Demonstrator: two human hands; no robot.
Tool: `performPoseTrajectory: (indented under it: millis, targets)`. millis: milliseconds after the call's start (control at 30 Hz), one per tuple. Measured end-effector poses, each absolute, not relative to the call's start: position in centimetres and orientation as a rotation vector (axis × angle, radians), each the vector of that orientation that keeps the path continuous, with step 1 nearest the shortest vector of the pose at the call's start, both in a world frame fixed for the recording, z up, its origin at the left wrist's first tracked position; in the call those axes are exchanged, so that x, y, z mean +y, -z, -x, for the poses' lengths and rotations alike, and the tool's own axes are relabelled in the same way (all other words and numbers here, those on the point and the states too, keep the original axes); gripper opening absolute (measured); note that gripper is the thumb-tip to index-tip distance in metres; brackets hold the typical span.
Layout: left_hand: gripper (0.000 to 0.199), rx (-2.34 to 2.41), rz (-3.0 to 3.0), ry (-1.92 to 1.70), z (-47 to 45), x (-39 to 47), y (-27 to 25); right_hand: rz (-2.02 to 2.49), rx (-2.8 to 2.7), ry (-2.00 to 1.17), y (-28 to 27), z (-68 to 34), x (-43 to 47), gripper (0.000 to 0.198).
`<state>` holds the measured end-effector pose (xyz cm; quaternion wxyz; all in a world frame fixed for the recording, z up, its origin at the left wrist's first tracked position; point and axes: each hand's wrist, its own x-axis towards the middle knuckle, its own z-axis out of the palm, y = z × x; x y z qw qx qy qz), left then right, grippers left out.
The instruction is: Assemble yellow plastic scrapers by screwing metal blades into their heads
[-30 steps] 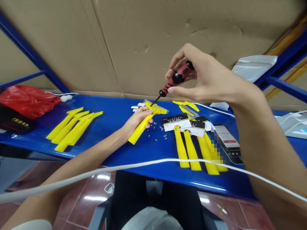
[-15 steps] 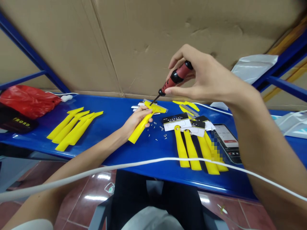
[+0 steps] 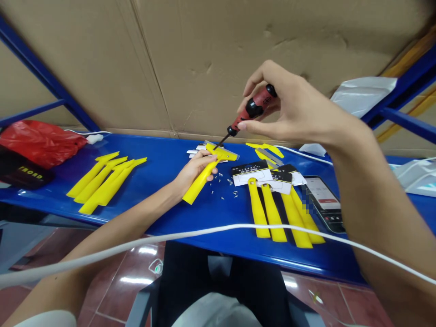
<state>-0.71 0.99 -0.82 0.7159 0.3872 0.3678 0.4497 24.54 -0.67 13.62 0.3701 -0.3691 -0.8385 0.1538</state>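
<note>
My left hand (image 3: 195, 171) is closed around the handle of a yellow scraper (image 3: 200, 182), whose wide head carries a thin clear strip along its far edge. In my right hand (image 3: 277, 104) is a red and black screwdriver (image 3: 254, 109), tilted, its shaft pointing down and left. The screwdriver's tip meets the scraper head near its left end; the exact contact is too small to make out. Several small screws (image 3: 235, 194) lie loose on the blue table just right of the scraper. Behind its head, white and black cards (image 3: 193, 151) are partly hidden.
Several yellow scrapers (image 3: 109, 181) lie at the left, others (image 3: 259, 213) at the right under printed cards (image 3: 250, 173). Yellow head pieces (image 3: 269, 154) lie behind these. A phone (image 3: 325, 202) rests beside them. A white cable (image 3: 204, 232) crosses in front; a red bag (image 3: 44, 141) sits far left.
My right hand and the screwdriver handle have shifted slightly to the right, while the tip stays at the scraper head. The left hand and scraper have hardly moved.
</note>
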Motion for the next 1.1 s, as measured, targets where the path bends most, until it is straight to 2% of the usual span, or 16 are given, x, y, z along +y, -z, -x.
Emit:
performPoseTrajectory:
  millis: [167, 400, 767, 967, 1100]
  targets:
    - [0.039, 0.828, -0.829, -0.990, 0.70, 0.70, 0.24, 0.854, -2.205, -0.459, -13.62, -24.19, -1.02, 0.034]
    - [0.041, 0.831, -0.814, -0.989, 0.68, 0.57, 0.02, 1.013, -2.120, -0.314, -13.77, -24.45, -0.87, 0.040]
    - [0.040, 0.823, -0.815, -1.006, 0.81, 0.86, 0.30, 0.980, -2.162, -0.417, -13.83, -24.16, -0.94, 0.041]
    - [0.038, 0.811, -0.824, -0.985, 0.56, 0.60, 0.16, 0.991, -2.121, -0.356, -13.82, -24.24, -0.99, 0.052]
    - [0.038, 0.819, -0.816, -0.996, 0.72, 0.72, 0.12, 0.916, -2.174, -0.465, -13.82, -23.94, -1.15, 0.046]
